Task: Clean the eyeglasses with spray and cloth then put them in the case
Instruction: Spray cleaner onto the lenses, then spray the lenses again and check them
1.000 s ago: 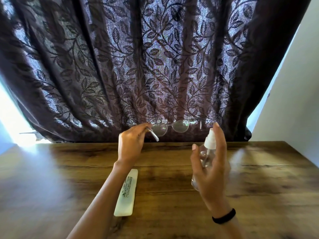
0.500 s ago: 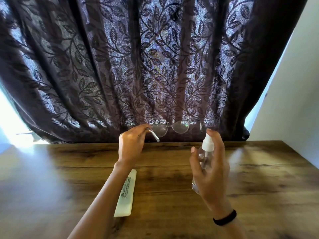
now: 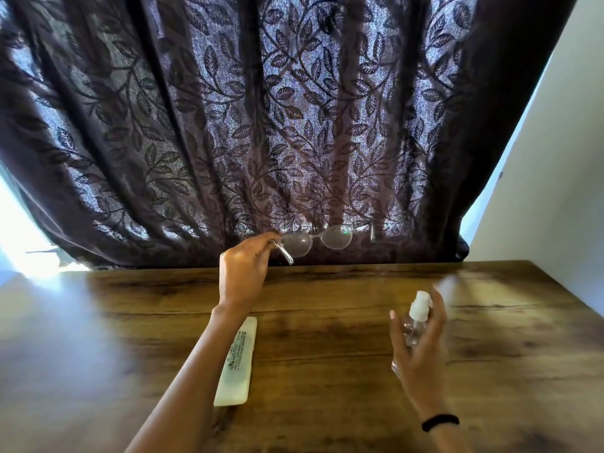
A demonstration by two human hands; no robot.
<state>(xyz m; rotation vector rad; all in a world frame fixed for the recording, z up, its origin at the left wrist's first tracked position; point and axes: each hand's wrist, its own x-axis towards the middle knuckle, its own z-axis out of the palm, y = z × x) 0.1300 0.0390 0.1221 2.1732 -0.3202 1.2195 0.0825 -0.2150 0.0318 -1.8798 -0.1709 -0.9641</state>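
My left hand (image 3: 243,273) holds clear-framed eyeglasses (image 3: 318,240) by their left hinge, lifted above the far edge of the wooden table (image 3: 327,322), lenses facing me and both temples unfolded. My right hand (image 3: 420,341) grips a small clear spray bottle (image 3: 414,322) with a white nozzle, low over the table's right half and well below the glasses. A pale white glasses case (image 3: 236,364) lies shut on the table under my left forearm. I see no cloth.
A dark curtain (image 3: 261,125) with a leaf pattern hangs just behind the table's far edge. A white wall (image 3: 562,191) stands on the right. Bright window light glares on the table's left part.
My right hand has dropped down and to the right with the spray bottle, away from the glasses. The left hand and the glasses have stayed in place.
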